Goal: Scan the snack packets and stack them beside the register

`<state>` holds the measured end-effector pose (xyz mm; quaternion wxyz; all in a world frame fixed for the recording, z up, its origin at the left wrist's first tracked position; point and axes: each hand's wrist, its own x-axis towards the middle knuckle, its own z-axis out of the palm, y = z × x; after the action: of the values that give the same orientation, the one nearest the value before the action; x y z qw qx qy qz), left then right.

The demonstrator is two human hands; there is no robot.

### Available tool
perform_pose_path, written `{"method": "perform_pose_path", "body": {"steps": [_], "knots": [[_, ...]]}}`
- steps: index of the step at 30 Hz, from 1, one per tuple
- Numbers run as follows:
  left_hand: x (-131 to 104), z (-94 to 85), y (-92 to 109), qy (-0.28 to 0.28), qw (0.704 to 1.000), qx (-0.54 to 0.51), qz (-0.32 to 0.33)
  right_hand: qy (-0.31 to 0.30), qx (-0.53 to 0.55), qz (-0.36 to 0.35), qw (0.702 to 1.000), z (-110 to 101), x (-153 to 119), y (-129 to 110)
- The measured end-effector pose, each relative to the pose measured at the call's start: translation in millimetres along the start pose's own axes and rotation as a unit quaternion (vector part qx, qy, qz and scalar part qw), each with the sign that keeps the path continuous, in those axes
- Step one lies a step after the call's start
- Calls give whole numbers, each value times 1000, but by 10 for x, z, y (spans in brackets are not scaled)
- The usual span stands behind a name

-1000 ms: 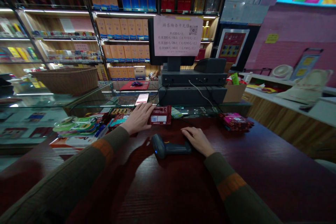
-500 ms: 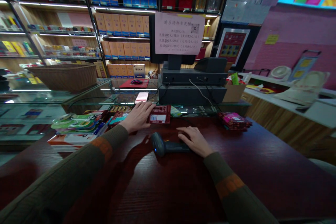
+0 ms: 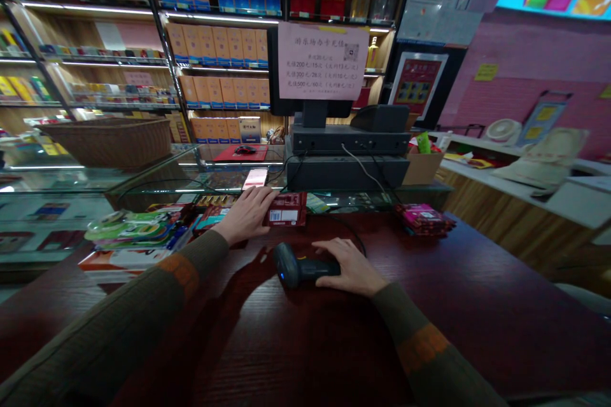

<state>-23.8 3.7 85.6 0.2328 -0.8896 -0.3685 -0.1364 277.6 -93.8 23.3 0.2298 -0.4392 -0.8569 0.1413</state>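
Note:
A dark barcode scanner point(image 3: 291, 267) lies on the reddish-brown table, its head to the left with a small blue light. My right hand point(image 3: 351, 265) is around the end of its handle, thumb on the near side and fingers on the far side, curved and apart. My left hand point(image 3: 249, 213) rests on the left part of a dark red packet point(image 3: 287, 210) with a white barcode label. Its fingers are stretched forward, and it hides part of the packet. Just beyond the fingertips is a pale pink card point(image 3: 255, 179).
Colourful packages point(image 3: 138, 229) are stacked at the left, and red and pink packets point(image 3: 424, 219) lie at the right. Behind stand a monitor with a paper sign point(image 3: 322, 63), a woven basket point(image 3: 109, 140) and a cardboard box point(image 3: 422, 168).
My right hand has come down around the scanner's handle, its thumb now at the near side. My left hand stays on the red packet. The whole view has shifted slightly.

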Motion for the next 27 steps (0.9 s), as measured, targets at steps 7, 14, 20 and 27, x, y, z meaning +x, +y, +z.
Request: {"method": "perform_pose_path", "body": {"steps": [7,14,20,27], "knots": [[-2,-9,3,3,1000,2,3,-9,-20,-9,1000,69,3,10],[15,19,40,8,1000,2,5,-1,-35,-23,999,95,18,-43],[16,56,65,10,1000,2,-4,-1,-64,-43,997,161,37,-53],[29,45,105,8,1000,-1,-6,-4,-97,-41,994,215,75,-107]]}}
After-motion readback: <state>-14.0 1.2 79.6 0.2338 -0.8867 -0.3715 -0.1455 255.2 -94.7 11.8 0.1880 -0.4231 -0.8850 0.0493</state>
